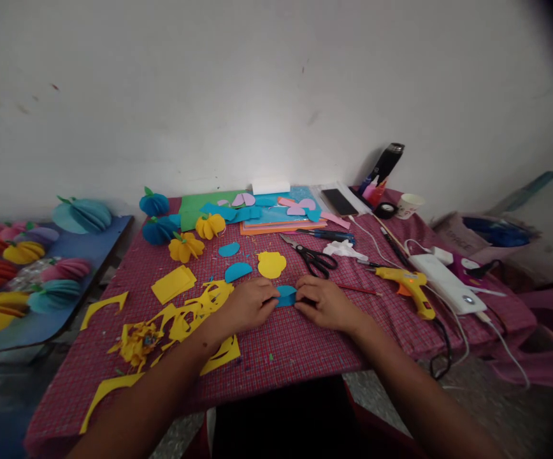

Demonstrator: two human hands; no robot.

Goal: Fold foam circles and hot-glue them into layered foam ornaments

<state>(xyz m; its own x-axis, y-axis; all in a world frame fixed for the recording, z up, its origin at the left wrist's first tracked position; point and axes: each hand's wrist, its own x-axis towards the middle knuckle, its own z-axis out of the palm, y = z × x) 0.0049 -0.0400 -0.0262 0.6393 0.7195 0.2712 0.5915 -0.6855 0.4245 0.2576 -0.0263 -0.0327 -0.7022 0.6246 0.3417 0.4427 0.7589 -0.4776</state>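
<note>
Between the left hand [249, 304] and right hand [325, 303], both pinched closed on its ends, lies blue paper [286, 296].

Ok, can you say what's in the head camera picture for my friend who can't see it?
A person's left hand and right hand hold blue paper at its two ends over a checked cloth. Yellow scraps lie on the left, scissors beyond the right hand, and a yellow glue gun farther right.
</note>
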